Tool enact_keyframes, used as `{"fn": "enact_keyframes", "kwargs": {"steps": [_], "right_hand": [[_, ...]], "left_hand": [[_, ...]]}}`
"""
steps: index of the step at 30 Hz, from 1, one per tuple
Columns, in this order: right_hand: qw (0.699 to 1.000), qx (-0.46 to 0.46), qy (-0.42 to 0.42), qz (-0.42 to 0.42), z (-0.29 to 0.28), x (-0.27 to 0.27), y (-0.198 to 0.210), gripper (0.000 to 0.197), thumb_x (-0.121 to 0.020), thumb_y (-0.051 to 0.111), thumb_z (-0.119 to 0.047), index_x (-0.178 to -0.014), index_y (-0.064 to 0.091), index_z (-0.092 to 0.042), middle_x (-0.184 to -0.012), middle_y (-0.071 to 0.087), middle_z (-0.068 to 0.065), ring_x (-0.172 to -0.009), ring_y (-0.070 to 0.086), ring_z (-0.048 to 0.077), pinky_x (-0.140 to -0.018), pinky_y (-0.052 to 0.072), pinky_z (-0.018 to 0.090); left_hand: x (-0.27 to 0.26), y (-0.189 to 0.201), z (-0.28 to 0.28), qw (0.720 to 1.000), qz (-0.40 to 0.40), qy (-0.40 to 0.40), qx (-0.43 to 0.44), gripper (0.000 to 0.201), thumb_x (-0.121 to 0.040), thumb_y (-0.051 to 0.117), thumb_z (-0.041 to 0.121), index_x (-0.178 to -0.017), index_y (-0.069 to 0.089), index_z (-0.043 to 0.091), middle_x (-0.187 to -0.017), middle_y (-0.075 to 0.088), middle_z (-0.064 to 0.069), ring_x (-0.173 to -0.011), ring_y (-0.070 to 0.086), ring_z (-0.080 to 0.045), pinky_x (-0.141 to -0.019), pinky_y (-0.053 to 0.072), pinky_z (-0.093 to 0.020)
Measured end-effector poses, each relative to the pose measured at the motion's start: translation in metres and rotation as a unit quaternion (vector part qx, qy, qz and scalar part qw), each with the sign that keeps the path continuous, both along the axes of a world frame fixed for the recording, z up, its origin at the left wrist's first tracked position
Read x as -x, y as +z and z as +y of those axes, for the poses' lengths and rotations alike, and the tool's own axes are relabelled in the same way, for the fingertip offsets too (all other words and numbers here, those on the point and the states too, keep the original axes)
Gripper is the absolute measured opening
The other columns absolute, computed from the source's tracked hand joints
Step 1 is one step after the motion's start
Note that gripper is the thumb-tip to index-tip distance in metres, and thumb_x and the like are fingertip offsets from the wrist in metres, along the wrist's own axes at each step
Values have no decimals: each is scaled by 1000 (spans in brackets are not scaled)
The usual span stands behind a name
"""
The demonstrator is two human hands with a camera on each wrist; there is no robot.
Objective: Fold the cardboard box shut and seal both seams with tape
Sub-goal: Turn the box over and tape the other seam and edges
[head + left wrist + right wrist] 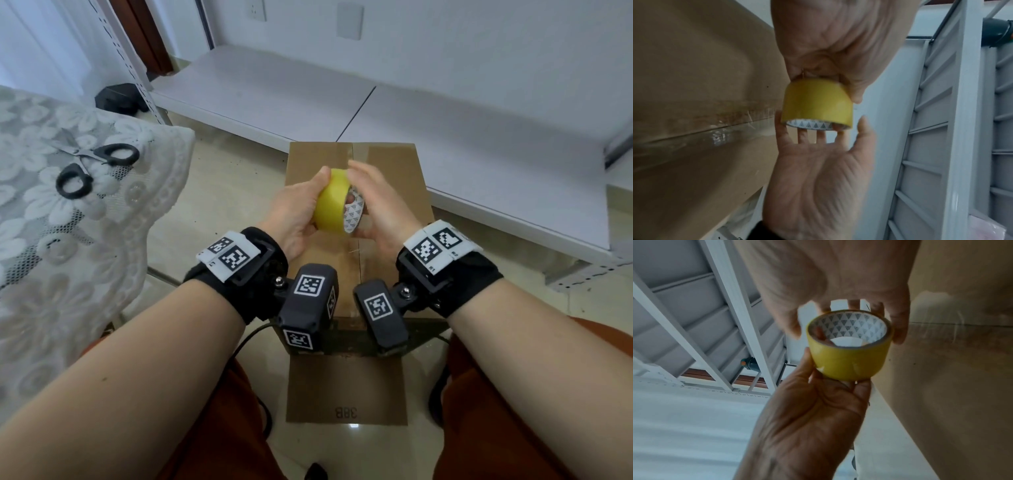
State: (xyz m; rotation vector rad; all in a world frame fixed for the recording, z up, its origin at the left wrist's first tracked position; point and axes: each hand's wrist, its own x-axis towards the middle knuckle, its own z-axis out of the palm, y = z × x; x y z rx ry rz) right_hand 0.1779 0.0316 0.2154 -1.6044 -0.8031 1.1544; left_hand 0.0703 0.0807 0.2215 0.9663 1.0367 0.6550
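Note:
A cardboard box [394,178] stands on the floor between my knees. Clear tape runs along its top centre seam [715,129]. At the box's near end a flap marked 38B [346,390] lies flat toward me below a dark gap. Just above the box top, my left hand [298,209] grips a yellow tape roll [330,205], thumb on top and fingers underneath. My right hand [373,202] reaches the roll's open end with spread, fairly straight fingers, its thumb apart from the roll. The same roll [851,363] shows its white patterned core in the right wrist view.
Black-handled scissors [96,164] lie on a white lace cloth [51,240] to my left. Low white shelf boards [274,92] on a metal frame run behind and to the right of the box. Glossy floor tiles surround the box.

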Motion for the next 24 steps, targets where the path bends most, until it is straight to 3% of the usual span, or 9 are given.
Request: {"fn": "enact_keyframes", "kwargs": {"steps": [4, 6, 9, 11, 13, 16, 19, 22, 24], "right_hand": [[1000, 21, 20, 8, -1, -5, 2, 43, -88, 58, -36, -128, 43, -32, -125, 48, 3, -101, 59, 22, -75, 55, 41], [1000, 22, 5, 18, -2, -6, 2, 32, -89, 57, -36, -120, 49, -30, -117, 53, 3, -94, 59, 21, -77, 54, 45], [1000, 21, -2, 6, -3, -9, 4, 25, -92, 51, -39, -114, 52, -27, -111, 55, 1, -97, 59, 21, -82, 54, 47], [1000, 24, 3, 13, -3, -10, 5, 23, -92, 51, -37, -111, 54, -26, -111, 56, 1, -101, 58, 22, -83, 53, 47], [998, 27, 5, 49, -3, -12, 6, 24, -90, 52, -34, -112, 55, -24, -114, 57, 5, -103, 58, 25, -79, 54, 47], [994, 34, -1, 102, -4, -17, 7, 26, -94, 48, -37, -114, 57, -23, -115, 62, 11, -98, 62, 29, -82, 52, 51], [993, 34, 19, 116, -8, -20, 8, 25, -94, 51, -41, -106, 60, -22, -104, 67, 7, -96, 65, 29, -90, 49, 54], [994, 39, 32, 101, -11, -19, 10, 33, -89, 59, -44, -100, 67, -14, -98, 70, 7, -95, 65, 29, -86, 51, 50], [994, 81, 25, 70, -13, -21, 9, 54, -77, 67, -55, -112, 65, -13, -109, 68, 8, -101, 64, 28, -80, 55, 49]], "left_hand": [[0, -1, 0, 999, 25, -39, 4, 32, -97, 50, 39, -96, 64, 11, -95, 64, -13, -88, 63, -25, -89, 53, -45], [0, -1, 0, 997, 53, -57, -25, 34, -98, 48, 41, -93, 63, 11, -91, 59, -11, -85, 58, -23, -84, 53, -40], [-1, -3, 0, 985, 116, -54, -116, 36, -97, 47, 42, -84, 59, 11, -84, 57, -5, -78, 55, -17, -77, 49, -33], [-1, -5, -2, 977, 143, -58, -148, 45, -86, 55, 55, -102, 58, 12, -103, 60, -2, -91, 56, -14, -84, 48, -34], [1, -7, -3, 972, 131, -140, -137, 72, -71, 67, 59, -130, 44, 24, -127, 52, 5, -109, 55, -10, -89, 49, -37], [7, -12, -4, 950, 93, -257, -148, 103, -67, 85, 24, -147, 21, 37, -140, 40, 8, -113, 59, -22, -89, 53, -44], [7, -17, -5, 948, 65, -247, -192, 111, -61, 87, 6, -147, 23, 35, -137, 43, -2, -114, 58, -28, -88, 55, -44], [4, -25, -8, 916, 118, -231, -306, 102, -59, 88, 12, -143, 32, 29, -131, 48, 1, -117, 52, -18, -98, 49, -35], [3, -30, -8, 878, 165, -200, -401, 97, -59, 87, 16, -140, 35, 26, -133, 43, -3, -117, 45, -12, -100, 40, -14]]}}
